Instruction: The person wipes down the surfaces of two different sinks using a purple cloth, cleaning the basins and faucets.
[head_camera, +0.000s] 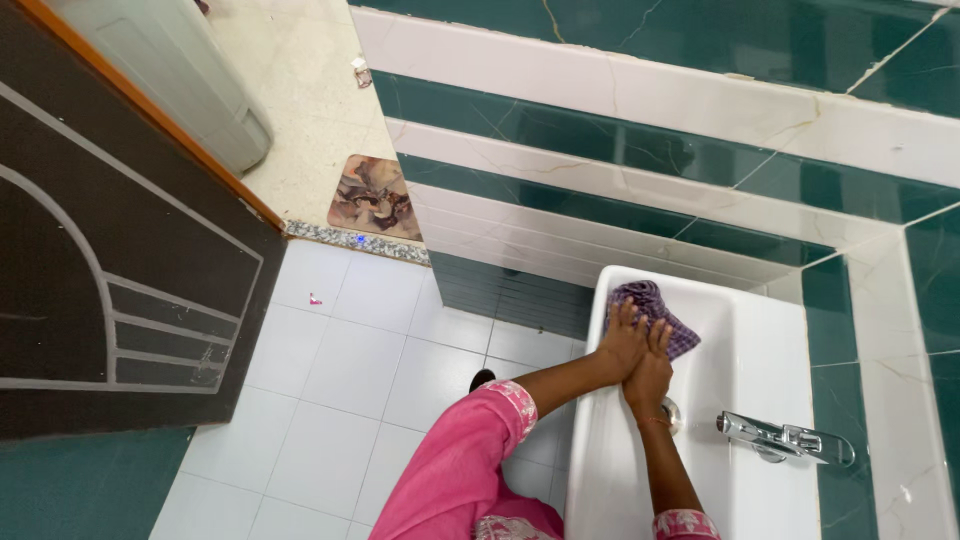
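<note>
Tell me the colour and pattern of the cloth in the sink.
Purple and white checks; the cloth shows in the head view.

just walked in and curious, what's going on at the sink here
A person in pink sleeves leans over a white sink, seen from above. Both hands press a purple checked cloth against the inside of the basin near its far end; the left hand lies flat on the cloth and the right hand is tucked against it. A chrome tap sits on the rim, with no water visibly running. The drain shows beside the right wrist.
</note>
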